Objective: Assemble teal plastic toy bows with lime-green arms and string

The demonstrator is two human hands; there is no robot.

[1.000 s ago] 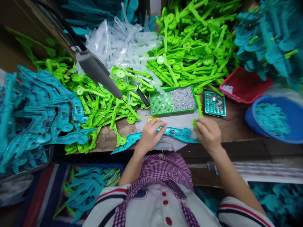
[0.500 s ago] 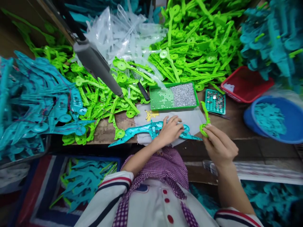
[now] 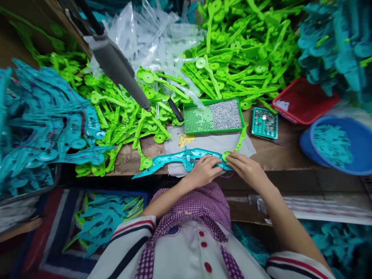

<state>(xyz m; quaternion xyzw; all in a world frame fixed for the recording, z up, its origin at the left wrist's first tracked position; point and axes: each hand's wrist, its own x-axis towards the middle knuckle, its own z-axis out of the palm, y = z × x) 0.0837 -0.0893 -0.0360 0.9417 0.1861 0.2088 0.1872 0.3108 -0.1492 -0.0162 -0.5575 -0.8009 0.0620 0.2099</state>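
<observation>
A long teal plastic part (image 3: 171,159) lies across a grey cloth (image 3: 209,143) at the table's near edge. My left hand (image 3: 203,170) rests curled on its right half and presses it down. My right hand (image 3: 244,167) pinches the round end of a thin green plastic arm (image 3: 240,140) against the teal part's right end; the arm points up toward the green tray (image 3: 214,116) of small silvery pieces.
Heaps of green parts (image 3: 232,58), teal parts (image 3: 43,128) and clear parts (image 3: 151,38) cover the table. A grey tool (image 3: 119,75) hangs over the left. A small teal tray (image 3: 264,123), red basket (image 3: 302,101) and blue basin (image 3: 337,143) stand right.
My right hand has brought the green arm left and down onto the teal part's right end. My left hand slid slightly nearer along the part. The view shifted a little.
</observation>
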